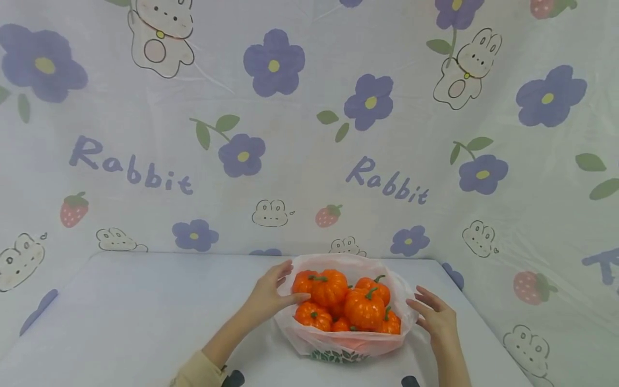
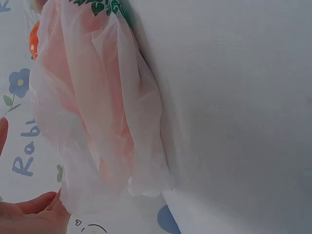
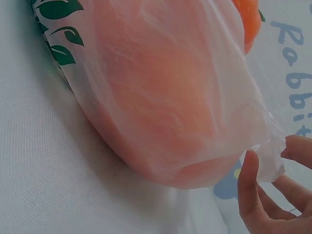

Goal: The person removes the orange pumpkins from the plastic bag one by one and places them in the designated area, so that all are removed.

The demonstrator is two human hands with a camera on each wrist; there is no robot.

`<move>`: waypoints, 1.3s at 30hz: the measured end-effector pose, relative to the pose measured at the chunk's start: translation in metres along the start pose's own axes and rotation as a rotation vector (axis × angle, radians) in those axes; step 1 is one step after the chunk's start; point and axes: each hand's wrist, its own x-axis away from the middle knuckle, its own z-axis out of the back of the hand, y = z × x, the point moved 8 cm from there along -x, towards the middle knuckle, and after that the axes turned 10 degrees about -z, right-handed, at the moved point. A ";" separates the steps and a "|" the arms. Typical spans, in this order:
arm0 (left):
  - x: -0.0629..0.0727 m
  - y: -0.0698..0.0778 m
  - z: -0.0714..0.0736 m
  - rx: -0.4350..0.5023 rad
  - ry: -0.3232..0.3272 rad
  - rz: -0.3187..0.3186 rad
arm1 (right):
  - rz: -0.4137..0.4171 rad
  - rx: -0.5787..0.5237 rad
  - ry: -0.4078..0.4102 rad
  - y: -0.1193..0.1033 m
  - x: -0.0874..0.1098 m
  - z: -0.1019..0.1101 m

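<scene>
A thin whitish plastic bag (image 1: 358,346) with green leaf prints stands with its mouth spread wide. Several orange mini pumpkins (image 1: 365,309) with green stems fill it. At the bag's left rim, my left hand (image 1: 271,293) has its thumb stretched over the opening, apart from the fingers. In the left wrist view, the fingers (image 2: 41,202) meet the bag's edge. My right hand (image 1: 437,314) is at the right rim, fingers spread. Seen from the right wrist, a loose flap of the bag lies between the thumb (image 3: 248,180) and the other fingertips.
The bag sits on a white table (image 1: 135,312), towards its right side. Behind and beside the table hangs a pale curtain (image 1: 300,140) printed with rabbits, flowers and strawberries. Two dark rounded pieces (image 1: 235,378) show near the wrists.
</scene>
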 end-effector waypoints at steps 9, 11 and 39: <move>-0.006 -0.003 -0.011 0.016 -0.027 -0.003 | -0.025 0.001 -0.044 -0.003 0.010 0.003; -0.007 -0.002 -0.012 0.018 -0.030 -0.006 | -0.024 0.011 -0.094 -0.005 0.014 0.003; -0.018 0.001 -0.037 0.072 -0.086 -0.025 | -0.052 0.048 -0.157 -0.005 0.014 0.005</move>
